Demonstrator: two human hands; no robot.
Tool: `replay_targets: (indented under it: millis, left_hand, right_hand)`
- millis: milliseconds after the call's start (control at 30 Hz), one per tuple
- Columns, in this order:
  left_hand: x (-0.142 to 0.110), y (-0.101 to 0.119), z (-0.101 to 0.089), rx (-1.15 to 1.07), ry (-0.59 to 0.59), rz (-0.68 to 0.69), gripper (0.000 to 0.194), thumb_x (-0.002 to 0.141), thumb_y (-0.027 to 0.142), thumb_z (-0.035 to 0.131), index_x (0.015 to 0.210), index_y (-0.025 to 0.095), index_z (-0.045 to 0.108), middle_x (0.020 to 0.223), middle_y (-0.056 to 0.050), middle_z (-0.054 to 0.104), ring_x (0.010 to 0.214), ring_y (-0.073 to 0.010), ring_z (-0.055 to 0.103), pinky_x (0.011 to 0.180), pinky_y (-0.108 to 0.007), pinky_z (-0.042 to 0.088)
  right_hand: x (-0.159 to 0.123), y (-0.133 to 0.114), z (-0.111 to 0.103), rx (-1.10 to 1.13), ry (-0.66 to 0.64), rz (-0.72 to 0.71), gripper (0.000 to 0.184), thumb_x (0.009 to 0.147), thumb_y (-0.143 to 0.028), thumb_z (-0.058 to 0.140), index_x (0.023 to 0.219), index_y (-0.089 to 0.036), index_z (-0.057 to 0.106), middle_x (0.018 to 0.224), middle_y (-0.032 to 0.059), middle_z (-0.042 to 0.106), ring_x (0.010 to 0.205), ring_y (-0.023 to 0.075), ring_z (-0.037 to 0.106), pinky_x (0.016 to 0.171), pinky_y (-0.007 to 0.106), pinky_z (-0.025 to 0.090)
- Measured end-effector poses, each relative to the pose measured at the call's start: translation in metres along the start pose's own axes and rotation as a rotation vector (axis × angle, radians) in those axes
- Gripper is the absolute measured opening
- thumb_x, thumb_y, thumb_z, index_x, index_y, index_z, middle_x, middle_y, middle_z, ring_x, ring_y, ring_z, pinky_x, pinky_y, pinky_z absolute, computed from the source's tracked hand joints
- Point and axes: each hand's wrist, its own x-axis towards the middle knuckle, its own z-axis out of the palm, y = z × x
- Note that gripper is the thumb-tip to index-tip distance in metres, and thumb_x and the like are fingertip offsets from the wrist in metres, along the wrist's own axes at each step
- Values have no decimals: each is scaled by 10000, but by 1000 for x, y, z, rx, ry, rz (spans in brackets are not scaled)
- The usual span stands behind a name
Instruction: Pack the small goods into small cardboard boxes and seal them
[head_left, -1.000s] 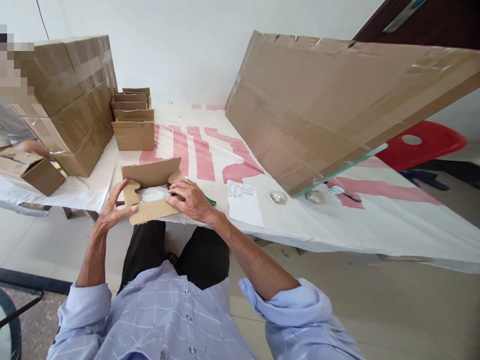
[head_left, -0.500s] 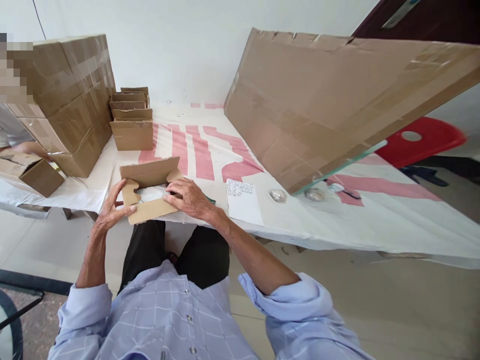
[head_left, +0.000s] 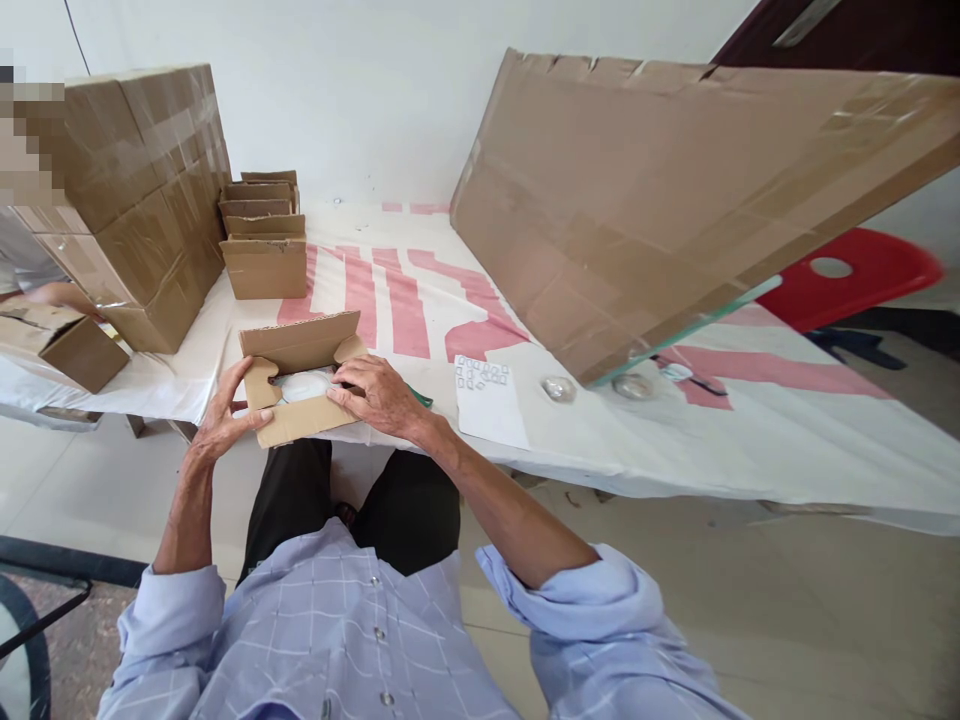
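Observation:
A small brown cardboard box (head_left: 304, 424) with raised flaps sits at the table's front edge, before my body. Something white and round in clear wrapping (head_left: 304, 386) shows inside it; most of it is hidden by the flaps. My left hand (head_left: 225, 408) grips the box's left end, thumb on the front flap and fingers along the side flap. At the right end, my right hand (head_left: 379, 395) is closed over the front flap's edge and the right side flap, its fingertips at the opening. A green thing (head_left: 421, 398) peeks out just beyond my right hand.
Several folded-open boxes (head_left: 264, 270) stand in a row behind. Taped cartons (head_left: 150, 200) are stacked at the left, near another person's arm (head_left: 64, 296). A sticker sheet (head_left: 491, 400), wrapped discs (head_left: 559, 389) and a big cardboard panel (head_left: 637, 200) are on the right, with a red stool (head_left: 862, 280) beyond.
The view has shifted very slightly. Both hands keep their places on the box, and the box stays where it was.

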Motion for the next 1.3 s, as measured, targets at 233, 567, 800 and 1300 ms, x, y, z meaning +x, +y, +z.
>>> replay_targets:
  millis: [233, 567, 800, 1300]
  left_hand:
    - [0, 0, 1, -5, 4, -3, 1050, 791, 605, 947, 1726, 385, 521, 1853, -95, 404, 1653, -473, 479, 1219, -619, 588]
    - [0, 1, 0, -11, 1, -13, 1061, 781, 614, 955, 1724, 400, 518, 1864, -90, 386, 1663, -478, 463, 1217, -630, 581]
    - [-1, 5, 1, -6, 0, -22, 1061, 785, 610, 950, 1729, 405, 510, 1861, -82, 389, 1631, -478, 502, 1234, -637, 571]
    - [-2, 14, 2, 33, 0, -25, 1052, 797, 591, 932, 1734, 378, 505, 1861, -83, 383, 1667, -501, 444, 1220, -608, 593]
  right_hand:
    - [-1, 2, 2, 0, 4, -1, 240, 1095, -439, 697, 1074, -258, 854, 1161, 106, 858, 1194, 319, 751, 1148, 542, 530]
    - [-2, 2, 3, -6, 12, -1, 245, 1103, -413, 680, 1066, -241, 851, 1148, 114, 866, 1193, 311, 762, 1148, 526, 525]
    - [-2, -1, 3, -12, 12, 4, 245, 1109, -407, 672, 1047, -253, 853, 1135, 103, 870, 1182, 307, 764, 1157, 526, 515]
    - [-3, -4, 3, -14, 15, 14, 270, 1117, -417, 658, 1027, -268, 865, 1098, 96, 861, 1154, 304, 745, 1157, 531, 510]
